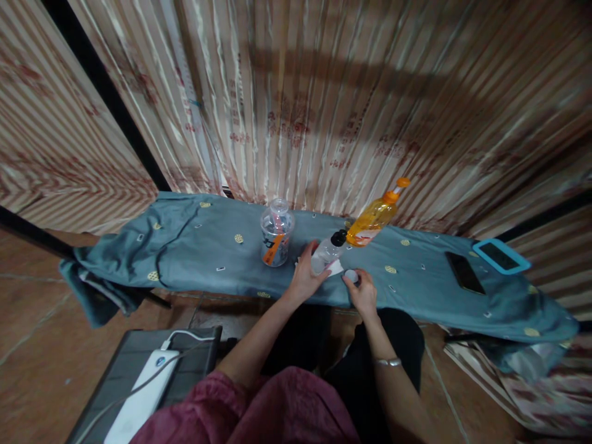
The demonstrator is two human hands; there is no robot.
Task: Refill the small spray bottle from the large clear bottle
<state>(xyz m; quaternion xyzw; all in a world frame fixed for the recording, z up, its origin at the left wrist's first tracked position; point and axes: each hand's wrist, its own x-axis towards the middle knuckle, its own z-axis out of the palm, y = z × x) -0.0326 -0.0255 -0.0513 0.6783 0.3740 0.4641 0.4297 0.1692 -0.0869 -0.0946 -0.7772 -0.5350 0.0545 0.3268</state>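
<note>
My left hand (306, 272) is wrapped round a clear bottle with a black top (332, 248), which is tilted to the right. A small white piece, perhaps paper or a label (335, 269), shows by its fingers. My right hand (363, 292) pinches a small round whitish cap or cup (351, 275) just right of the clear bottle. Close behind stands a pump bottle of orange liquid (372, 221) with an orange top. Left of my hands is a clear plastic jar (276, 237) with an orange and black label; something clear sticks up at its mouth.
A green-grey patterned cloth (240, 271) covers the long narrow table. Toward its right end lie a dark phone (464, 272) and a blue-framed device (502, 256). A white power bank (143, 391) with a cable rests on a dark stool (115, 351) at lower left. Curtains (314, 123) hang behind.
</note>
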